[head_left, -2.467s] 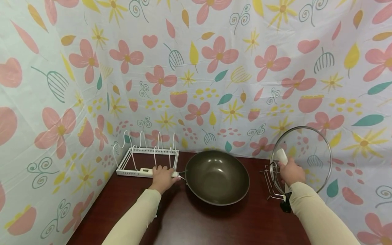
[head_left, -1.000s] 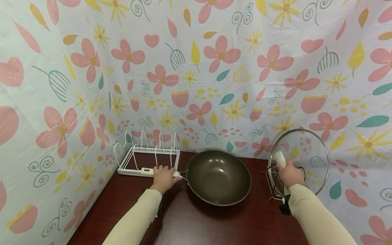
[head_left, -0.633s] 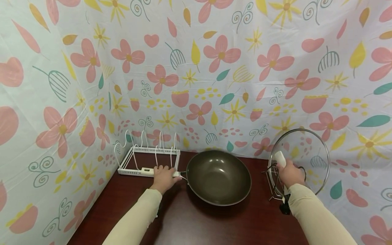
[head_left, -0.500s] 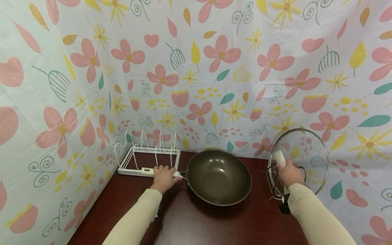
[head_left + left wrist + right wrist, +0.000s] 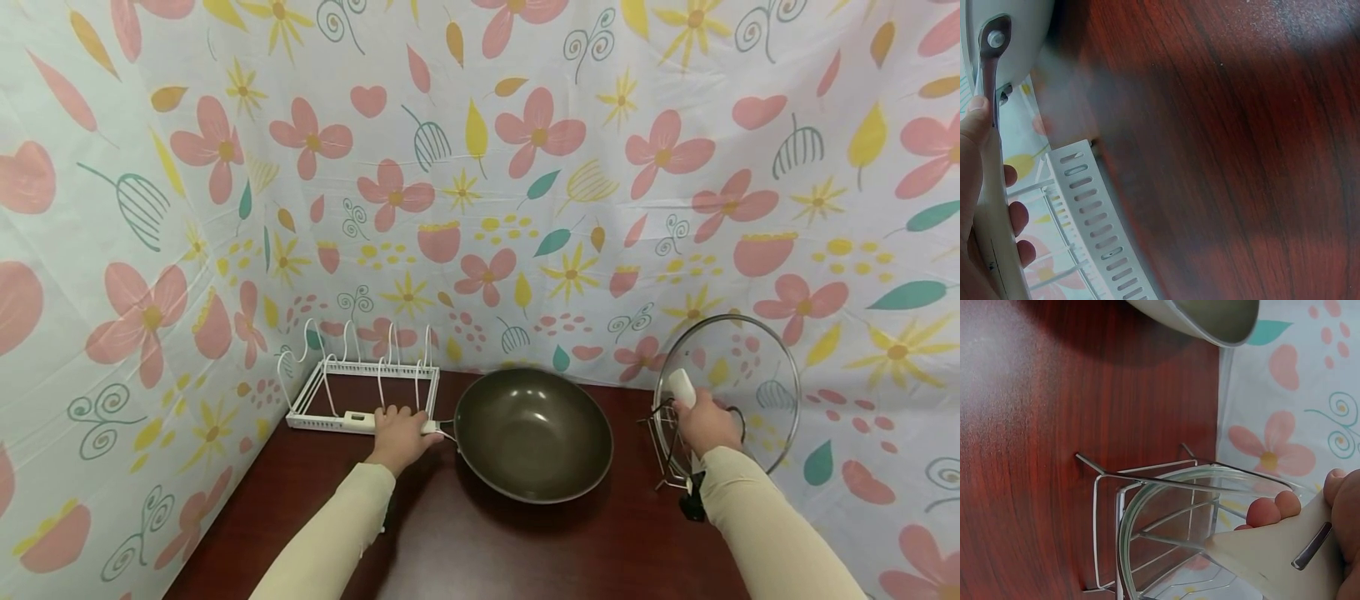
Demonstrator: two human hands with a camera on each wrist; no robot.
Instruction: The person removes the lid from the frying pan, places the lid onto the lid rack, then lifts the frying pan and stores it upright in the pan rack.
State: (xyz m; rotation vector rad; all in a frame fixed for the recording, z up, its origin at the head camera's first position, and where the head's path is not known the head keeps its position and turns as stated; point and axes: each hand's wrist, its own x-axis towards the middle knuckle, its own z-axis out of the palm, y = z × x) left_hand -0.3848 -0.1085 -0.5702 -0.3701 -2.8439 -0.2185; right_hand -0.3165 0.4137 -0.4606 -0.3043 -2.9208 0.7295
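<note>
My left hand [image 5: 400,437] grips the cream handle [image 5: 991,219] of a dark wok [image 5: 534,437], whose inside faces me in the head view. That handle passes along the front of a white rack [image 5: 360,371]. On the right, my right hand [image 5: 707,422] holds the cream knob [image 5: 1272,553] of a round glass lid [image 5: 772,350]. The lid stands on edge in a small wire stand [image 5: 1107,472], as the right wrist view shows. Part of the stand is hidden behind my hand and sleeve.
All of this is on a dark red-brown wooden table [image 5: 465,550]. Flower-printed cloth [image 5: 480,208] hangs close behind and along the left side. The white rack has several upright wire loops [image 5: 386,342].
Over the last seconds the lid tilts and drops slightly with my right hand. My left hand and the wok stay in place; the whole head view shifts a little.
</note>
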